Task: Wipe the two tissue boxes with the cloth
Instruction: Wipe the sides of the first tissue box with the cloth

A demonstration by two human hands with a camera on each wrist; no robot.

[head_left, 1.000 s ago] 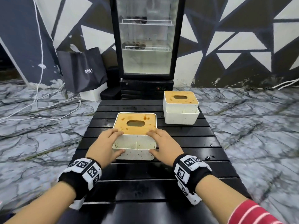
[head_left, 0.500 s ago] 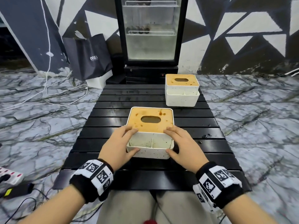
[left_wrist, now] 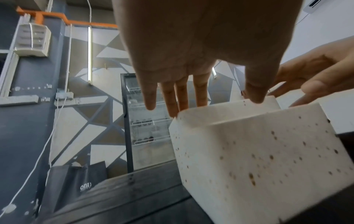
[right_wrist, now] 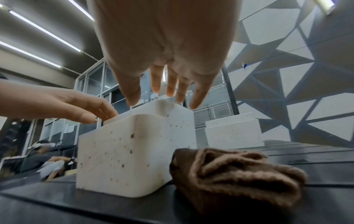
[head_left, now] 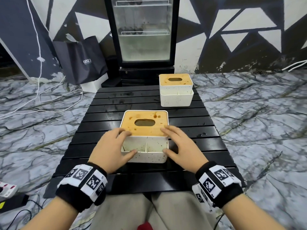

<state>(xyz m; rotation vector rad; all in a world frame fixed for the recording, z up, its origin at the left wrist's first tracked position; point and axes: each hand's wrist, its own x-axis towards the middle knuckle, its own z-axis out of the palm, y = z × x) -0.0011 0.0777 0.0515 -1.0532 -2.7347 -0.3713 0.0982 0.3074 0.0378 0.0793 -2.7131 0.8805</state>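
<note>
The near tissue box is white and speckled, with a stained wooden lid, and stands mid-table between my hands. My left hand lies along its left side, fingers straight and thumb on the front rim. My right hand lies along its right side, fingers straight. From the wrist views, my left hand and my right hand hover over the near box. A crumpled brown cloth lies on the table under my right hand, hidden in the head view. The far tissue box stands at the back right.
The black slatted table stands low over my lap, with water drops right of the near box. Behind it are a glass-door fridge and a black bag. Cables and a power strip lie on the marble floor at left.
The near box has slid toward me between both hands, past the water drops. My fingers now lie straighter along its sides. The head view has tilted down.
</note>
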